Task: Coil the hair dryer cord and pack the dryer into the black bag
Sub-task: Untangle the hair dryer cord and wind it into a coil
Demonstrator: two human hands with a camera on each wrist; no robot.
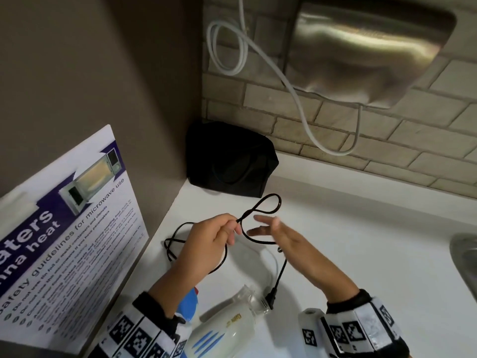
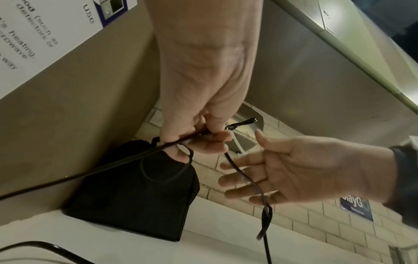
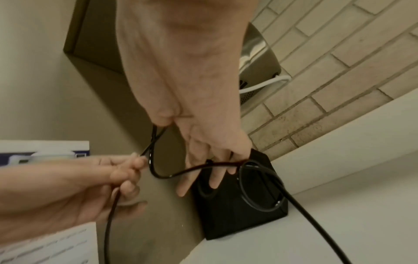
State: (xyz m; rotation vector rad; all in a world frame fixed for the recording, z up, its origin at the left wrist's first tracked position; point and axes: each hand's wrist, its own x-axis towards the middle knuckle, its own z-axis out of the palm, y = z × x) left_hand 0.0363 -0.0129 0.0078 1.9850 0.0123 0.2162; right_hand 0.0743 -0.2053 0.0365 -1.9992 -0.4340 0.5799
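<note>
The white hair dryer [image 1: 222, 332] with blue stripes lies on the white counter [image 1: 361, 254] between my wrists. Its black cord [image 1: 272, 195] rises from the handle into loops above the counter. My left hand [image 1: 229, 228] pinches the cord where a small loop crosses. In the left wrist view the left hand [image 2: 210, 139] holds the same strands. My right hand [image 1: 265, 227] is spread beside it with straight fingers, and the cord drapes across them [image 3: 210, 167]. The black bag [image 1: 229, 161] stands in the back corner, its opening not visible.
A laminated microwave safety poster [image 1: 69, 228] leans on the left wall. A steel hand dryer [image 1: 366, 52] with a white cable [image 1: 296, 99] hangs on the brick wall above. A sink rim [image 1: 464, 254] shows at the right edge.
</note>
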